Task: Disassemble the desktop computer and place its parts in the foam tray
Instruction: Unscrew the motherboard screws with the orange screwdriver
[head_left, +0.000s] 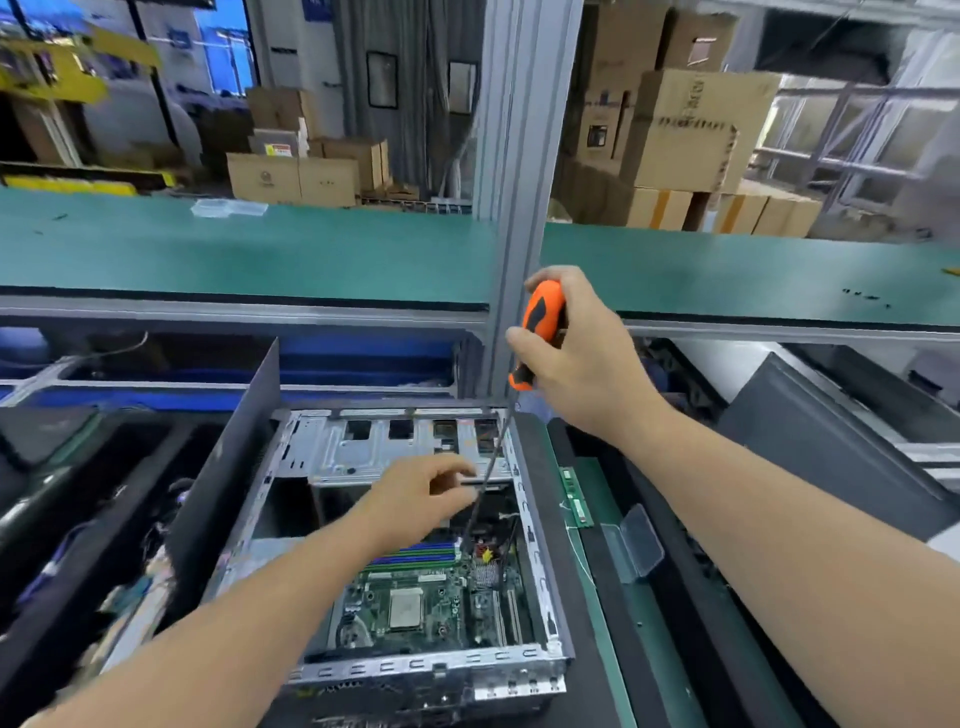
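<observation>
An open desktop case (540, 587) lies in front of me with its green motherboard (415, 603) and bare CPU showing. My right hand (582, 353) grips the orange and black handle of a long screwdriver (540, 332). Its dark shaft slants down into the case toward the board's upper right area. My left hand (421, 499) hovers inside the case and pinches the shaft between curled fingers. A metal drive cage (374, 447) spans the far end of the case. Black foam tray (654, 597) lies to the right.
A green RAM stick (575, 496) lies on the foam at the right, beside a clear plastic box (636, 543). A dark side panel (228, 467) stands upright left of the case. A green shelf (249, 249) and an aluminium post (524, 156) stand behind. Cardboard boxes fill the background.
</observation>
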